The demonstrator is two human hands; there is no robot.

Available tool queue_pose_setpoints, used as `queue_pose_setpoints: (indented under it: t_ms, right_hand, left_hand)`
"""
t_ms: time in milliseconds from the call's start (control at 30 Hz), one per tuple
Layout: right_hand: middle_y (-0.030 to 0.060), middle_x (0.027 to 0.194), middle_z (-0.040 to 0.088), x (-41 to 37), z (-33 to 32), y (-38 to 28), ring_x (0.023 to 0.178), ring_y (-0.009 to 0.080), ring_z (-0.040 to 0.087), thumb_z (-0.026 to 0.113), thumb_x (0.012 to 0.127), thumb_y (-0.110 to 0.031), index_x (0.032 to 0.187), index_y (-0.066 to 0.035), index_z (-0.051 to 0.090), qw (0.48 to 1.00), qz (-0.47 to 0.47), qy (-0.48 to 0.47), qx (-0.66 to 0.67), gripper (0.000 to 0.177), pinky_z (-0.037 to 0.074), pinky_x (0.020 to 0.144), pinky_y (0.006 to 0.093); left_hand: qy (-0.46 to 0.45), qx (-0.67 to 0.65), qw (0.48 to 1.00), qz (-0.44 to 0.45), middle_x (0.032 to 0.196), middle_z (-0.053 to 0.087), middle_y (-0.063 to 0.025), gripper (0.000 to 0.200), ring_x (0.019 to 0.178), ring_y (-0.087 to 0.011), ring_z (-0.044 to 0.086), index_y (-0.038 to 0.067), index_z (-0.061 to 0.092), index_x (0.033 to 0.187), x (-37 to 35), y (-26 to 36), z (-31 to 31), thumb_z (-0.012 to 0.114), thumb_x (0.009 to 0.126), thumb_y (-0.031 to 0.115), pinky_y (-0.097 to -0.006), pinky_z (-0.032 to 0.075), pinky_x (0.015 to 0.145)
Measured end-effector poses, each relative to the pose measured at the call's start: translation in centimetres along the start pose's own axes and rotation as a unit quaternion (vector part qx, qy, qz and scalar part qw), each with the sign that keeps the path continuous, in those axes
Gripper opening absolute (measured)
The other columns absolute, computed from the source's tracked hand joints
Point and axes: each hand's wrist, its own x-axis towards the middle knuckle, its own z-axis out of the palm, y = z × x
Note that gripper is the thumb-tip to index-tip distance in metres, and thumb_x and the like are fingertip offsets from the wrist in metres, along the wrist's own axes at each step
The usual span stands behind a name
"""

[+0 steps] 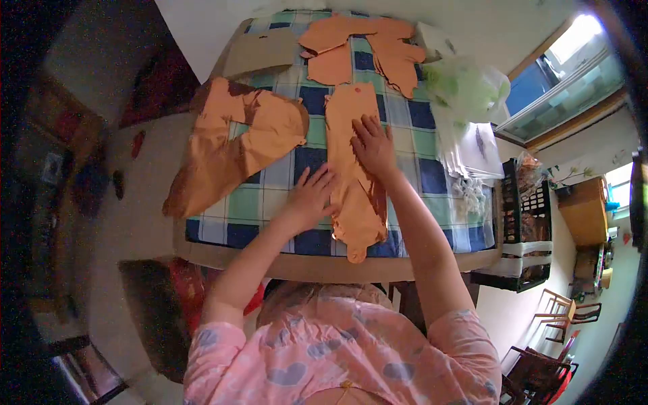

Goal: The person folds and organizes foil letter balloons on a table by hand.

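Observation:
A flat, folded rose-gold foil balloon [352,135] lies lengthwise on the checked tablecloth [314,162] in front of me, its small tab pointing at the near edge. My left hand [309,201] rests at the balloon's lower left side, fingers spread and touching its edge. Higher up on the right, my right hand [373,150] lies on the foil with its fingers stretched out. To the left sits a larger, creased foil balloon [233,152], unfolded and bent in shape. More flat foil balloons [398,57] overlap at the far end of the table.
A piece of brown cardboard [260,52] is at the far left of the table. Clear and greenish plastic bags [469,88] and white packets [479,150] line the right side. A black plastic crate [530,216] with wrapped goods stands beside the table's right edge.

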Motion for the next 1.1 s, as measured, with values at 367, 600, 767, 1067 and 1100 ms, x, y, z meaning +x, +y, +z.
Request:
queue_pose_setpoints:
  t_ms: [367,600,767,1067,1100]
  right_hand:
    - [0.0161,0.138,0.039,0.8,0.5,1.5,0.13,0.0351,0.032,0.048,0.091,-0.026,0.13,-0.009,0.045,0.985,0.017,0.06,0.164,0.043,0.024,0.106,0.0497]
    - [0.0178,0.128,0.048,-1.6,-1.0,5.0,0.122,0.0322,0.043,0.053,0.091,-0.019,0.123,-0.001,0.05,0.906,0.142,0.138,0.374,0.037,0.033,0.103,0.0397]
    - [0.0154,0.124,0.05,-2.1,-2.0,4.8,0.118,0.0284,0.046,0.051,0.09,-0.011,0.123,-0.001,0.05,0.92,0.168,0.105,0.337,0.034,0.034,0.101,0.037]
    - [0.0143,0.118,0.053,-2.0,-2.3,4.1,0.113,0.0256,0.049,0.051,0.089,-0.006,0.117,0.0,0.053,0.859,0.211,0.102,0.456,0.029,0.036,0.099,0.0343]
    - [0.0119,0.117,0.054,-1.9,-2.1,4.3,0.111,0.022,0.05,0.052,0.089,-0.005,0.117,0.0,0.053,0.868,0.199,0.108,0.442,0.029,0.037,0.097,0.0315]
  left_hand:
    - [0.039,-0.098,0.994,-0.014,0.143,0.032,-0.0126,0.067,0.134,-0.0322,0.025,0.005,0.037,0.135,-4.1,1.2,-3.5,0.059,0.083,0.041,-0.0515,0.02,0.108]
    - [0.177,-0.013,0.983,-0.038,0.122,0.049,-0.0171,0.03,0.119,-0.0343,0.044,-0.001,0.055,0.105,6.9,-15.3,-10.2,0.06,0.078,0.011,-0.0424,0.037,0.099]
    - [0.237,0.048,0.964,-0.11,0.111,0.053,-0.0174,0.024,0.111,-0.0343,0.048,0.001,0.058,0.1,13.0,-21.4,-11.4,0.058,0.076,0.005,-0.0417,0.042,0.092]
    - [0.066,0.004,0.991,-0.112,0.094,0.061,-0.0127,0.026,0.097,-0.0324,0.057,0.006,0.061,0.096,14.7,-28.2,-11.8,0.066,0.071,0.008,-0.0415,0.045,0.084]
    - [0.07,0.02,0.991,-0.112,0.095,0.061,-0.0127,0.024,0.097,-0.0321,0.057,0.007,0.062,0.095,14.6,-28.0,-12.1,0.066,0.071,0.008,-0.0414,0.045,0.084]
